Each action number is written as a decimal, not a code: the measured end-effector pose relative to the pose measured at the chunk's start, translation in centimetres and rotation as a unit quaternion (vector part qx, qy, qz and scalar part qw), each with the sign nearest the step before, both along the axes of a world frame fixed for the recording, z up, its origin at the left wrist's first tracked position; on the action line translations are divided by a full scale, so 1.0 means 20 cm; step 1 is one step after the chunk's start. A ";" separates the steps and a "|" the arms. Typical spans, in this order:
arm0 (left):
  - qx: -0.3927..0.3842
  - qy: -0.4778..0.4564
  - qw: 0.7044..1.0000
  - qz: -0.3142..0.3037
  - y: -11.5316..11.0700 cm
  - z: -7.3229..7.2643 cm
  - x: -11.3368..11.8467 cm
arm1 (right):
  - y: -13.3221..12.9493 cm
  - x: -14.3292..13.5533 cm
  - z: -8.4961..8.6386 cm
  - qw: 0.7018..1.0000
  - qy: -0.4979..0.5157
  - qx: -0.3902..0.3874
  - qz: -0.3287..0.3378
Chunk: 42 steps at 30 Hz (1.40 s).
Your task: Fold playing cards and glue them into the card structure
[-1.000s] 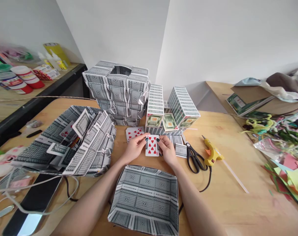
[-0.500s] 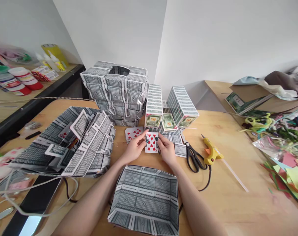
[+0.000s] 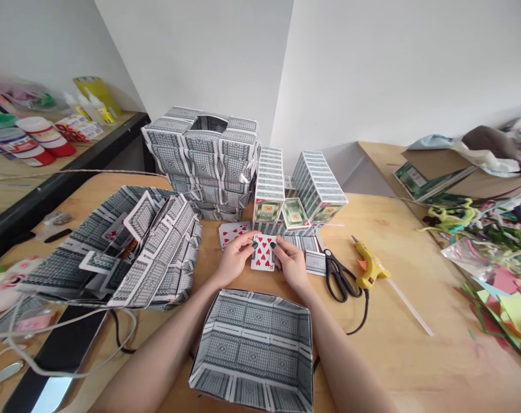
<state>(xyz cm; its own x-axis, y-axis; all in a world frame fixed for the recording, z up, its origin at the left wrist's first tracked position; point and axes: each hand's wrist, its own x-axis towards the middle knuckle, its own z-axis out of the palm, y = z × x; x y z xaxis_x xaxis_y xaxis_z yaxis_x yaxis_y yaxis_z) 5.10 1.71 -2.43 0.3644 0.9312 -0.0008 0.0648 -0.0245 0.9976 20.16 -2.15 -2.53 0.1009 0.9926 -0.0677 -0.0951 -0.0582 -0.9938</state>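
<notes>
An eight of hearts card (image 3: 263, 253) is held face up between my two hands. My left hand (image 3: 238, 255) pinches its left edge, and my right hand (image 3: 291, 259) pinches the right edge. Just left of it, another hearts card (image 3: 231, 232) lies on the table. Card backs (image 3: 315, 262) show to the right of my right hand. Between my forearms sits an open tray made of playing cards (image 3: 254, 353). Stacked card boxes (image 3: 269, 178) stand right behind the held card.
A large card-built box (image 3: 202, 163) stands behind, with a card-built container of loose cards (image 3: 152, 252) at left. Black scissors (image 3: 341, 275) and a yellow glue gun (image 3: 371, 267) lie right. A cable and a dark phone-like slab (image 3: 65, 350) are lower left.
The held card has shifted slightly down and to the left and tilted a little. My fingers have moved slightly along its edges.
</notes>
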 end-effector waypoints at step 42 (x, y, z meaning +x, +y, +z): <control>-0.018 0.048 0.997 0.066 0.00 -0.02 -0.02 | 0.00 0.01 -0.03 1.000 0.007 -0.021 0.001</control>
